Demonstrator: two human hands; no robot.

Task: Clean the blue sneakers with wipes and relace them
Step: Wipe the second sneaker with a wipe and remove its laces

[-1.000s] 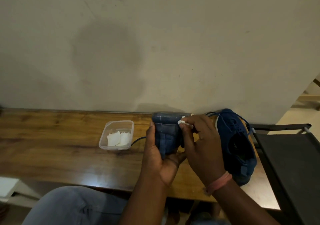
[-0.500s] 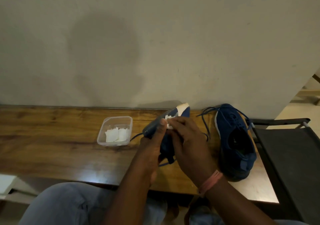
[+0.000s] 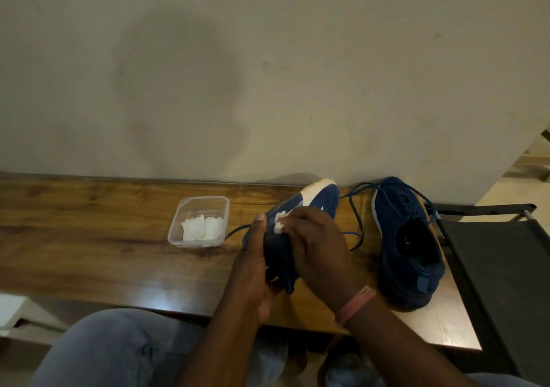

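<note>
Held sneaker (image 3: pixel 318 199): lifted off the counter between both hands, tilted on its side, its white toe end pointing away toward the wall.
Handling: I judge it light enough for one hand; the blue upper looks soft and would give under pressure, while the sole edge looks stiffer, so that edge and the heel are the sound places to hold.
Wipe (image 3: pixel 279 223): a small crumpled white wad pressed against the shoe's side; soft, and probably damp.
Right hand (image 3: pixel 320 246): fingers curled round the wipe, its grip holding the wad against the shoe.
Left hand (image 3: pixel 253 270): grip wrapped round the sneaker from the sole side, thumb up along the edge, bracing it.
Lace (image 3: pixel 355 208): dark cord trailing loose over the counter between the two shoes; limp and apt to snag.
Second sneaker (image 3: pixel 406 246): resting on the counter to the right, opening up, near the held one.
Tub (image 3: pixel 221 205): clear plastic, left of the hands, with folded white wipes inside.
Counter (image 3: pixel 89 238): dark wood, against a plain wall.
Chair (image 3: pixel 500 267): black, at the right end.
</note>
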